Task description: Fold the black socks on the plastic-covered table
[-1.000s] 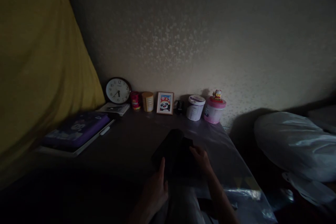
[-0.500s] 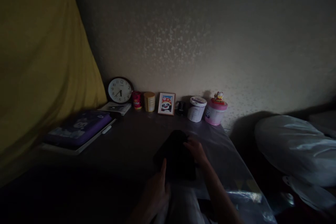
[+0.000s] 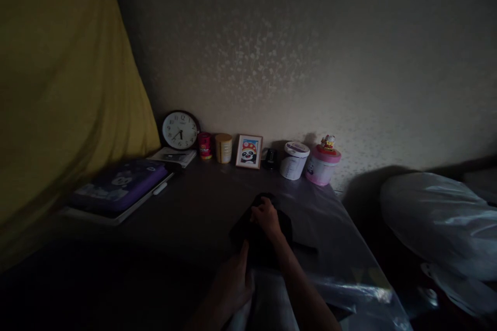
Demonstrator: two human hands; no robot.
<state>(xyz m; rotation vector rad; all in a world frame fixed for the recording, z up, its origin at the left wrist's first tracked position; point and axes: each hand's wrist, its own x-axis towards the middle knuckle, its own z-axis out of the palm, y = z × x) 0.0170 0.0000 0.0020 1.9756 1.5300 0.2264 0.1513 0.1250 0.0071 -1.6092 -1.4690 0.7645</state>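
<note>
A black, soft-looking item (image 3: 258, 253) lies near the table's front edge; in the dim light I cannot make out its kind, though it looks like cloth. A thin dark strap (image 3: 305, 247) sticks out from its right side. My right hand (image 3: 266, 217) is on its upper part, fingers bent and pinched together at the fabric. At the item's lower left, my left hand (image 3: 234, 280) rests with the index finger stretched onto it and the thumb apart. Its other fingers are lost in shadow.
Along the wall stand a clock (image 3: 180, 130), a red can (image 3: 204, 146), a yellow canister (image 3: 223, 148), a panda picture frame (image 3: 249, 151), a white tub (image 3: 294, 161) and a pink-lidded tub (image 3: 322, 166). A purple case (image 3: 122, 186) lies left. White plastic bags (image 3: 438, 222) bulge at right.
My right hand has moved left from the item's right edge onto its upper middle. The strap now shows on the right side. My left hand has stayed almost in place.
</note>
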